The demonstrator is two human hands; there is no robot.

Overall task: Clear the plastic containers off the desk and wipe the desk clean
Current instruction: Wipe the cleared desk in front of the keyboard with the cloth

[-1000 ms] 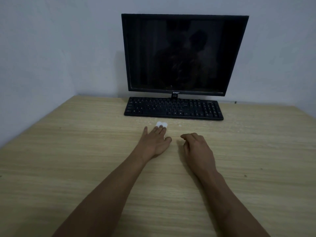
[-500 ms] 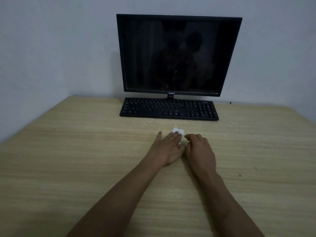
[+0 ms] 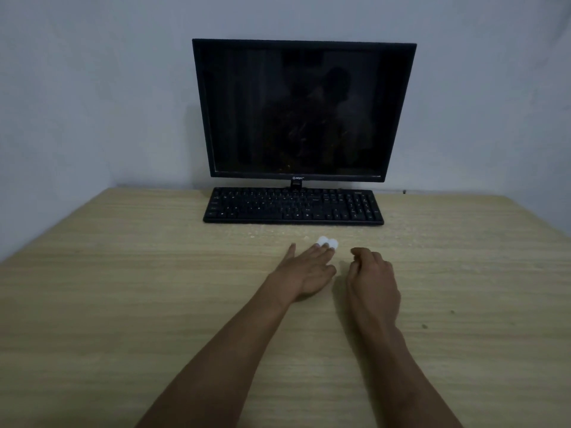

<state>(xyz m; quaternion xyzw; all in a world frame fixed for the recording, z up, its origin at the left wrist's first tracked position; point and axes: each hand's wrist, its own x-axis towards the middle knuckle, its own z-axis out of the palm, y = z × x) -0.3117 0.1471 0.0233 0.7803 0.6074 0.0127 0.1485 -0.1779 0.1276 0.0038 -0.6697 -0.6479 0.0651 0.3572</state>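
Observation:
My left hand lies flat on the wooden desk with straight fingers pressing a small white wad, tissue or cloth, under its fingertips, just in front of the keyboard. My right hand rests beside it on the desk, fingers loosely curled under, holding nothing that I can see. A gap separates the two hands. Fine pale specks dot the desk between the wad and the keyboard. No plastic container is in view.
A black keyboard lies at the back of the desk, and a dark monitor stands behind it against the grey wall. Two small dark marks sit on the desk at the right.
My left hand slid the white wad rightward along the front of the keyboard. The hands nearly touched half a second ago and stand slightly apart now.

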